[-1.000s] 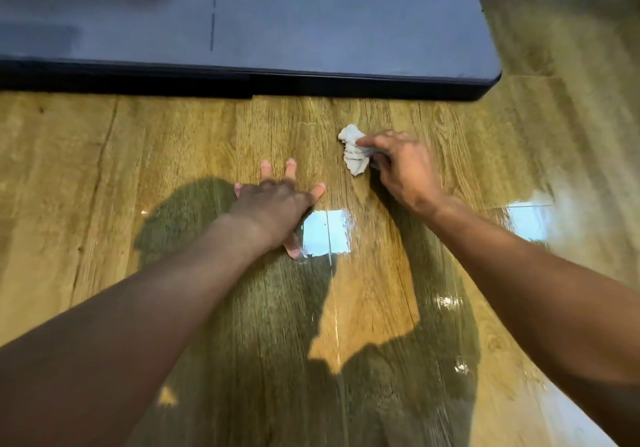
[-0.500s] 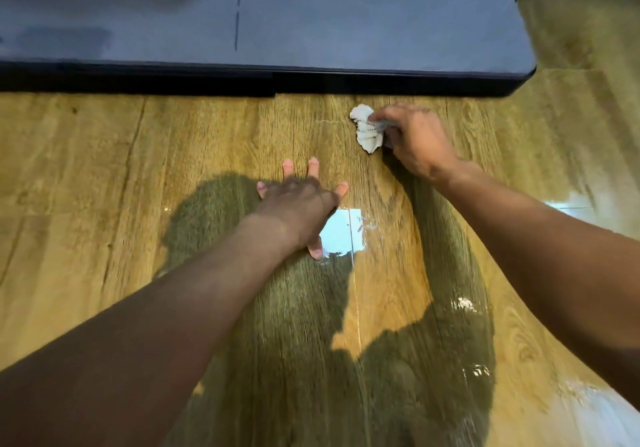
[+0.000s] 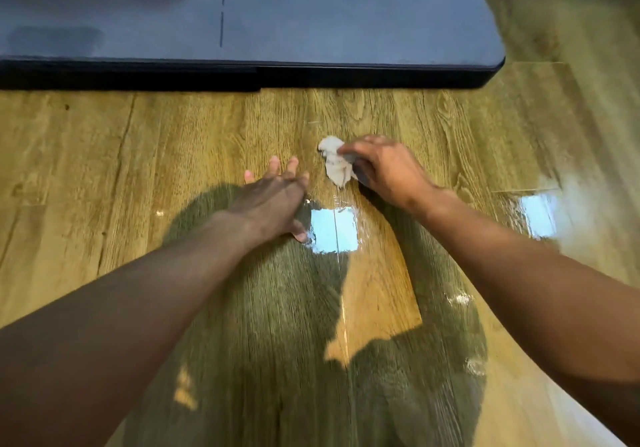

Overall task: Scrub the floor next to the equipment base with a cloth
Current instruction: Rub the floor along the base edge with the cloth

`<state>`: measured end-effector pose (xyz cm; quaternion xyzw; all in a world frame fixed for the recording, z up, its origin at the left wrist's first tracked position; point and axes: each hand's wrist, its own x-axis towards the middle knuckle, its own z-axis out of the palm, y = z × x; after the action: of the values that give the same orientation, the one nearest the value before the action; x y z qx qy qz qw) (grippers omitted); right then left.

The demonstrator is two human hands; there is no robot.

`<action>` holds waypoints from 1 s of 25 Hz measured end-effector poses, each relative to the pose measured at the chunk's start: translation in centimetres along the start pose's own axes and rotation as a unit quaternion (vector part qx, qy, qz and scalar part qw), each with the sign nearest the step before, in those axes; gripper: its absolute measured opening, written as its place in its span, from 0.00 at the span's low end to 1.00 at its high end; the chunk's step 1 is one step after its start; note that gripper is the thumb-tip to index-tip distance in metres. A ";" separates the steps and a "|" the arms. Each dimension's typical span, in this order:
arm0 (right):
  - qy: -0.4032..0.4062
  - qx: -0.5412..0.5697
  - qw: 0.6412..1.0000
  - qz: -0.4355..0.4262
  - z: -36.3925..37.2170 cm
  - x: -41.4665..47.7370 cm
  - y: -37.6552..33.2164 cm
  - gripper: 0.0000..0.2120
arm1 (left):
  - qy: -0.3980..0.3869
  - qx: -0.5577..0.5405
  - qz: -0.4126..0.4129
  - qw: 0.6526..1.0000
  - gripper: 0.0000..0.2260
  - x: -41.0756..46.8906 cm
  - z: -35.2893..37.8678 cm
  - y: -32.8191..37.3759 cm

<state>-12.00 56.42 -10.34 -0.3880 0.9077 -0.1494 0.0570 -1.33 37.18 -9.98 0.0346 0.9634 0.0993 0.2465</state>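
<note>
Fingers (image 3: 350, 151) with cloth (image 3: 334, 166), farther from base (image 3: 346, 13)

The right hand (image 3: 388, 169) grips a crumpled cloth (image 3: 334, 166) on the wooden floor (image 3: 138, 155), the equipment base (image 3: 311, 13) at twelve o'clock. At the cloth's eight o'clock the left hand (image 3: 273, 200) lies flat

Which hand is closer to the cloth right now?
Right. The right hand grips the crumpled cloth against the floor. The left hand lies flat on the floor just left of the cloth, not touching it.
</note>
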 end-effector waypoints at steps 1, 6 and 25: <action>0.011 0.004 1.000 0.023 0.1 0.7 -0.1 0.16 | -0.006 0.000 0.000 1.000 0.46 0.0 -0.2 -0.1; -0.002 0.040 0.999 -0.032 1.9 -8.1 -3.9 0.15 | -0.056 0.010 -0.019 0.998 0.54 -1.8 -0.8 -3.6; -0.017 0.100 0.994 -0.038 2.9 -15.0 -8.5 0.17 | -0.058 0.060 -0.075 0.994 0.61 -5.2 -0.4 -9.3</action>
<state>4.88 61.07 -10.63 -0.4173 0.8715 -0.2353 0.1052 2.84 27.39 -9.15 -0.0172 0.9516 0.0203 0.3063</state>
